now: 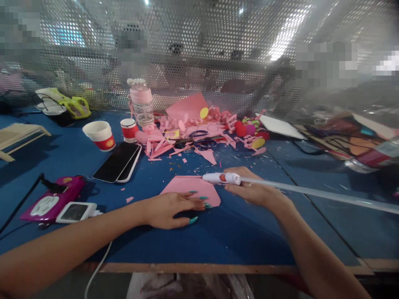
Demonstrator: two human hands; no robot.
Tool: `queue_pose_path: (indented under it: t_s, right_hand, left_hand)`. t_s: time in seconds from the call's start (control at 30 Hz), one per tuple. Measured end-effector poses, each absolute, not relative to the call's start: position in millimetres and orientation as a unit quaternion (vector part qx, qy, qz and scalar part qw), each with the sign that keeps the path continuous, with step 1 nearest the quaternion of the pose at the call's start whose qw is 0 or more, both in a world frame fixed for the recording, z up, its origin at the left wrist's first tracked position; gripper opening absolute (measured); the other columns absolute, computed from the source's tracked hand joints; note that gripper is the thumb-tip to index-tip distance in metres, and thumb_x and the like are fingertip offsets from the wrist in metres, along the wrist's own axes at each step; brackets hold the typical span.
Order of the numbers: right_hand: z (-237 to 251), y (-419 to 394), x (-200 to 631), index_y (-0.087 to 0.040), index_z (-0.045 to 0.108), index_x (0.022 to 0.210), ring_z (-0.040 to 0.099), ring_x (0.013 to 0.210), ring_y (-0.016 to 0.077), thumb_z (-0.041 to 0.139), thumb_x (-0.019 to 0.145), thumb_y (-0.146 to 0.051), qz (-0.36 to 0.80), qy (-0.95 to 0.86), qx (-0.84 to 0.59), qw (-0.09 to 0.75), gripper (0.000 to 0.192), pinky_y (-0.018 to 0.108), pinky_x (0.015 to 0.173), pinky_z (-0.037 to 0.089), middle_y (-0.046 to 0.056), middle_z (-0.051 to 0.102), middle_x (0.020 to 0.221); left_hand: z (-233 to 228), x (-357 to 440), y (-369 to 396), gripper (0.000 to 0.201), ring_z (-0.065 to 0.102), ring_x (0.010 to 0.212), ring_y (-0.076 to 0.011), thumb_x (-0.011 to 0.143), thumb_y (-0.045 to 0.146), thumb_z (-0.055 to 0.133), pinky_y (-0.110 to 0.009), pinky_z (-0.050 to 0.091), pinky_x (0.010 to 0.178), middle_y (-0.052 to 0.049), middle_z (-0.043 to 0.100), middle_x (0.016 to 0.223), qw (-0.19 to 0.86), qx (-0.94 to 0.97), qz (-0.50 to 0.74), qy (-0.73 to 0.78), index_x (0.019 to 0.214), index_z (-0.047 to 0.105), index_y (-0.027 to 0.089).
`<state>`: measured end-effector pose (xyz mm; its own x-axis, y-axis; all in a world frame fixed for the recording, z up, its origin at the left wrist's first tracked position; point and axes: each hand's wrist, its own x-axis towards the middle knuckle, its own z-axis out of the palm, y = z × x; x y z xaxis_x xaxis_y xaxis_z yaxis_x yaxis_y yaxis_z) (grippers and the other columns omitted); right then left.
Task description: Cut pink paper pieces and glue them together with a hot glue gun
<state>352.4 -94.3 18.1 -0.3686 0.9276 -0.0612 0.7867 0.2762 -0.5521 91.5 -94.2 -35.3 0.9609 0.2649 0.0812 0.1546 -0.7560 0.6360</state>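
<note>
Pen point(222, 178) tip blurred; right hand point(255, 192)

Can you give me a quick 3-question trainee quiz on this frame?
1. True or false: the left hand presses flat on the pink paper sheet.
2. What does the right hand grip? A) scissors B) a white glue-stick-like tube C) a cup
3. Fill in: the two stacked phones lie just in front of the red-and-white paper ____.

Key
1. True; the fingers lie spread on the sheet's near edge.
2. B; the scissors lie farther back among the pink scraps.
3. cup
</note>
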Motion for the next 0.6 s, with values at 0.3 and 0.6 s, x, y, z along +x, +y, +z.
queue_pose_path:
  t_s: [0.3,0.6]
  right_hand:
    - [4.4,-85.1,316.1,-0.021,0.034,0.064,0.04,0.057,0.0118,0.046,0.068,-0.019,0.203,-0.866,-0.443,0.108,0.013,0.026,0.055,0.028,-0.001,0.044,0.064]
    - [14.7,-88.9,329.3,-0.021,0.037,0.06,0.04,0.054,0.0124,0.047,0.07,-0.022,0.231,-0.836,-0.481,0.131,0.014,0.027,0.053,0.029,-0.002,0.044,0.059]
  left_hand:
    - [-37.5,91.2,-93.6,0.049,0.036,0.133,-0.0194,0.089,0.02,0.044,-0.036,0.021,0.115,-0.008,0.045,0.141,0.337,0.932,0.097,0.092,0.138,0.037,0.016]
    - [-41.4,90.1,-93.7,0.049,0.034,0.134,-0.02,0.09,0.022,0.044,-0.037,0.022,0.114,-0.006,0.044,0.141,0.321,0.937,0.105,0.096,0.138,0.036,0.019]
